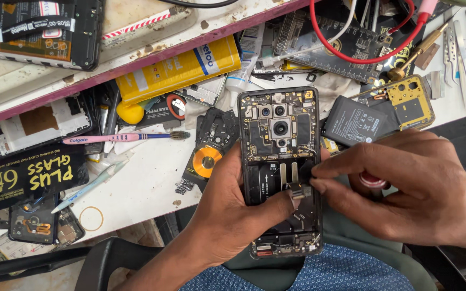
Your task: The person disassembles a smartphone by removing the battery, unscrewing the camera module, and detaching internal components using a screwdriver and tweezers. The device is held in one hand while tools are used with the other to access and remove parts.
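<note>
An opened phone (280, 167), its back cover off and circuit board exposed, is gripped from the side by the left hand (233, 215), thumb laid on a small flex connector (299, 189). That connector is pinched by the right hand (400, 183). The phone is held above the cluttered surface (146, 183), near a loose battery (354, 121)

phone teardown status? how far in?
Done: the opened phone has its back off, boards and cameras bare; a loose battery lies beside it. In hand: left hand cradles the phone, thumb on a flex connector; right hand fingers pinch there. Left: boards remain in the frame.
</note>
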